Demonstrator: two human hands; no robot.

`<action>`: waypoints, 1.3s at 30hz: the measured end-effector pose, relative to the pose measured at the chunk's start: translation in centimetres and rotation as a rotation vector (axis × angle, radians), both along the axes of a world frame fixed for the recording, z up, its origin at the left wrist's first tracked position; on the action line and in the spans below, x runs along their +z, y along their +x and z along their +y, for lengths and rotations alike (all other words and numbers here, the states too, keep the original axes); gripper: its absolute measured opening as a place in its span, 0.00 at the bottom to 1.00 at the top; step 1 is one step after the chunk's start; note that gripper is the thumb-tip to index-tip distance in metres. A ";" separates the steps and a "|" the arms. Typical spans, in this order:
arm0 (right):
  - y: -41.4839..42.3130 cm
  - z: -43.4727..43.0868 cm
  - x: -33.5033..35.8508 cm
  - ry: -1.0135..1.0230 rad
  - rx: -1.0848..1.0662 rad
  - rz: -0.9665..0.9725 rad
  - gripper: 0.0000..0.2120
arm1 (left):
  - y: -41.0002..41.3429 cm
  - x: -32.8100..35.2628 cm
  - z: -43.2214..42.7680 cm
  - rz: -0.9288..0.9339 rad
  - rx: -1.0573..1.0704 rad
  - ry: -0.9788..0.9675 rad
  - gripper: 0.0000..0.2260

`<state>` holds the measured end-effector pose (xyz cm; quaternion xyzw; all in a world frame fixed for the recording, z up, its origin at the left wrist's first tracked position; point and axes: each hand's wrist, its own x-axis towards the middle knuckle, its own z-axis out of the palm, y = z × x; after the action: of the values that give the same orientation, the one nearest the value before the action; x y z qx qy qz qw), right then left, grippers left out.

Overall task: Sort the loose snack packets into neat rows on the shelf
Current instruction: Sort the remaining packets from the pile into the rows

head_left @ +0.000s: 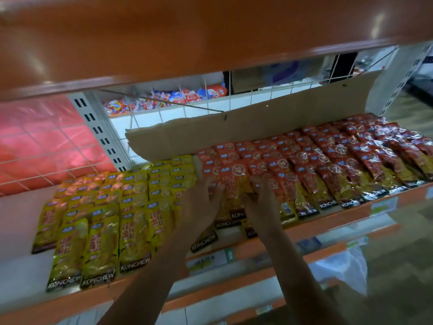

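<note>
1. The shelf carries snack packets lying flat in overlapping rows. The yellow packets are on the left and the red packets on the right.
2. The left hand lies on the leftmost red rows, just beside the yellow ones, with its fingers stretched forward and slightly spread.
3. The right hand rests close beside it on the red rows, fingers bent over a packet. Blur hides whether it grips or only presses.
4. A crooked packet below the left hand sits slanted, out of line with its row.
5. A cardboard strip stands along the back of the shelf.
</note>
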<state>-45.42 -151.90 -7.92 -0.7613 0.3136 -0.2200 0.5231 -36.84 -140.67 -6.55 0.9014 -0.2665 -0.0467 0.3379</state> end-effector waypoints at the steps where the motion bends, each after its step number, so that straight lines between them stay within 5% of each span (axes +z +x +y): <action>1: 0.1 0.2 -0.2 -0.001 0.029 0.011 0.19 | -0.4 0.1 0.0 0.063 0.021 -0.062 0.18; 6: -0.7 0.4 0.5 -0.056 0.176 0.040 0.16 | -1.7 -0.2 0.4 0.188 0.073 -0.195 0.22; 27: -1.0 0.2 -1.8 -0.511 0.403 0.288 0.25 | -4.1 -2.3 1.7 -0.185 0.135 0.431 0.12; 39: -1.1 0.1 -2.0 -0.485 0.418 0.299 0.25 | -4.4 -2.8 3.0 -0.191 0.095 0.435 0.10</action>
<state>-46.52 -151.76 -9.94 -0.9349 0.1628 -0.0627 0.3092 -41.24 -137.72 -9.38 0.9648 -0.2384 -0.0018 0.1109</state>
